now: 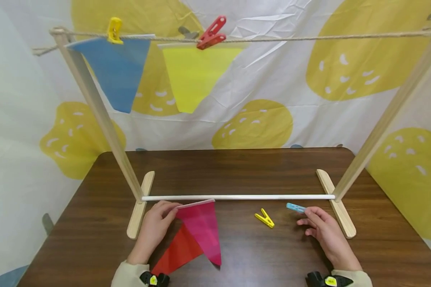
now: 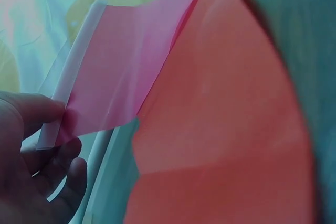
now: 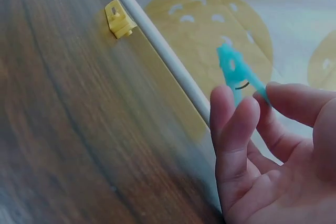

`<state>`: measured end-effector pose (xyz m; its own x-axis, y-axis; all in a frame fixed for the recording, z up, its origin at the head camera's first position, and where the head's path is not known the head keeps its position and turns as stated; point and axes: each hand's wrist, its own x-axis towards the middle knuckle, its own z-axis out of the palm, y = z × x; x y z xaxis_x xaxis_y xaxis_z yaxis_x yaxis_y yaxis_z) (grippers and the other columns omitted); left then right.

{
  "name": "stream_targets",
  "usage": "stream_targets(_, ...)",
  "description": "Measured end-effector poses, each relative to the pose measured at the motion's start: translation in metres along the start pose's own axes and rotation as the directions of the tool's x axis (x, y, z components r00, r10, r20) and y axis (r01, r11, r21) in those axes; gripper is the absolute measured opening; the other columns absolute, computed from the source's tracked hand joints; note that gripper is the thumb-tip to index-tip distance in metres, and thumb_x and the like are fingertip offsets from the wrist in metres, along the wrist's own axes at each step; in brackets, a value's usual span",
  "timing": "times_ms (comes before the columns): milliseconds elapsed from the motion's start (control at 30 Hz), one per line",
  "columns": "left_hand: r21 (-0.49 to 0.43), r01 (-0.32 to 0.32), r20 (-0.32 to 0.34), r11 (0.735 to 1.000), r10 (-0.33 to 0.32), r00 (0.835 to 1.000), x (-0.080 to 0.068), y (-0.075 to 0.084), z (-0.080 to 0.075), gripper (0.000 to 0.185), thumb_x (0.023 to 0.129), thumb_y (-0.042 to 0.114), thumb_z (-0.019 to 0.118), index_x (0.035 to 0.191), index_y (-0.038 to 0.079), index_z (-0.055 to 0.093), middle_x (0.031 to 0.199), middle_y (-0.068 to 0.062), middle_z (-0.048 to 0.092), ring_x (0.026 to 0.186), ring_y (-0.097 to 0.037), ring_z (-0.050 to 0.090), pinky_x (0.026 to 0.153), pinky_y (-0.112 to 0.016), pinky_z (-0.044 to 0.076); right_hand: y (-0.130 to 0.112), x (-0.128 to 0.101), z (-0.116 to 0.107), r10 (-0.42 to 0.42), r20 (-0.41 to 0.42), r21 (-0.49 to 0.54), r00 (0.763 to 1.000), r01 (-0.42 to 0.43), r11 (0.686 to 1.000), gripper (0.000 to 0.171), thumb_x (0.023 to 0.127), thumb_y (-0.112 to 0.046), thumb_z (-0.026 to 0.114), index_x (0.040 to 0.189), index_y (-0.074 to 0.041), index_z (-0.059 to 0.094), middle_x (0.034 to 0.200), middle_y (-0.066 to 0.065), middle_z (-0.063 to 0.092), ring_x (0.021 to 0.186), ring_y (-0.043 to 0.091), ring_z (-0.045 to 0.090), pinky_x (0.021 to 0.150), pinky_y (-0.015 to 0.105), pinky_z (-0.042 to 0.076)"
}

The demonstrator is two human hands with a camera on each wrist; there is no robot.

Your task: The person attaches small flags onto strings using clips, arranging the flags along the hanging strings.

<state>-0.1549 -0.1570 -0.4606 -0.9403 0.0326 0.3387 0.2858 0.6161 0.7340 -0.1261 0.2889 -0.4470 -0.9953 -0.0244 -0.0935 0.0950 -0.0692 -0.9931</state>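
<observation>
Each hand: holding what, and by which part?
Left hand: pink pennant, pinched at one end of its white-strip edge. Right hand: blue clothespin, pinched at its handle end.

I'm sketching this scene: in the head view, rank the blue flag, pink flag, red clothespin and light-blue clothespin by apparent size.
1. Blue flag
2. Pink flag
3. Red clothespin
4. Light-blue clothespin, partly hidden by the right hand
</observation>
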Motion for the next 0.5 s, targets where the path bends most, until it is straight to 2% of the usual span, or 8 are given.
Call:
stream_targets(233,-0.031,0.033,-0.023,0.999,-0.033,0.999,-0.0031,0.0018,0.0022,0.012,0.082,0.017,0.065,0.091,0.024,0.066,0.086,0.014,0.060,0.079,-0.004,0.056,0.072,-0.030,0.045,0.0010,0.0008,0.0016,-0.023,-0.001,0.041,1.000,0.023,0.999,0.013,0.092,-0.020,0.050,0.094,-0.013,0.060,0.086,0.002,0.063,0.077,0.010,0.060,0.056,0.021,0.046)
stream_targets(333,-0.039,0.041,-0.019,0.998,-0.042,0.999,-0.0033,0.0020,0.0030,0.011,0.082,0.018,0.065,0.091,0.025,0.067,0.086,0.015,0.061,0.078,-0.003,0.056,0.071,-0.029,0.045,0.0012,0.0001,0.0034,-0.036,-0.014,0.029,0.999,0.036,0.999,0.012,0.092,-0.016,0.050,0.094,-0.013,0.062,0.083,0.002,0.065,0.076,0.009,0.060,0.055,0.021,0.045)
stream_targets(500,-0.018,0.031,-0.006,0.999,-0.031,1.000,-0.0016,0.0027,0.0053,0.012,0.084,0.022,0.063,0.093,0.026,0.068,0.086,0.017,0.058,0.078,-0.002,0.053,0.069,-0.026,0.043,0.0003,-0.0009,0.0055,-0.017,-0.043,0.004,0.999,0.017,1.000,0.011,0.091,-0.020,0.052,0.094,-0.015,0.061,0.081,0.000,0.065,0.075,0.009,0.061,0.054,0.021,0.044)
